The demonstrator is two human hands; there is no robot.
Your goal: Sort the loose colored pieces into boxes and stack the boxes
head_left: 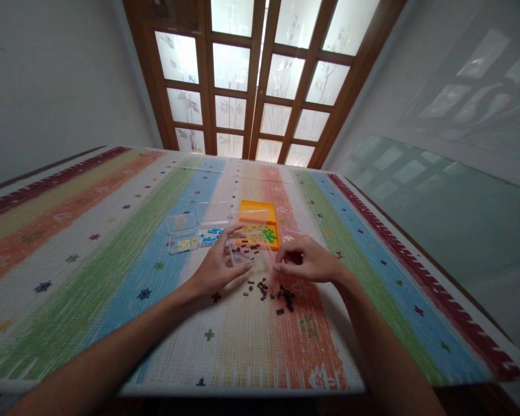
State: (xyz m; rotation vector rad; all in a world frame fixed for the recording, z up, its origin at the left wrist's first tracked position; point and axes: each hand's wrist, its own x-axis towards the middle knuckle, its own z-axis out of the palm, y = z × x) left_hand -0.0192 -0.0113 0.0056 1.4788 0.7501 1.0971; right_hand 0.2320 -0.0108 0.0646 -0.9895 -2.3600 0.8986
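Note:
My left hand (223,260) grips the left side of a clear plastic box (266,245), with thumb and fingers around its wall. Several small dark brown bricks (255,247) show through the box. Just right of it, my right hand (307,259) is closed, thumb and fingers curled together; whatever may be between its fingertips is too small to make out. On the tablecloth in front of the hands lies a loose scatter of dark brown bricks (262,289), with a denser heap of dark brown bricks (287,297) below my right hand.
Behind the hands stands an orange case (258,205) with green pieces (266,233) in it. To the left are an open clear box with blue pieces (211,234) and a smaller one with yellow pieces (186,244). A striped cloth (164,341) covers the table.

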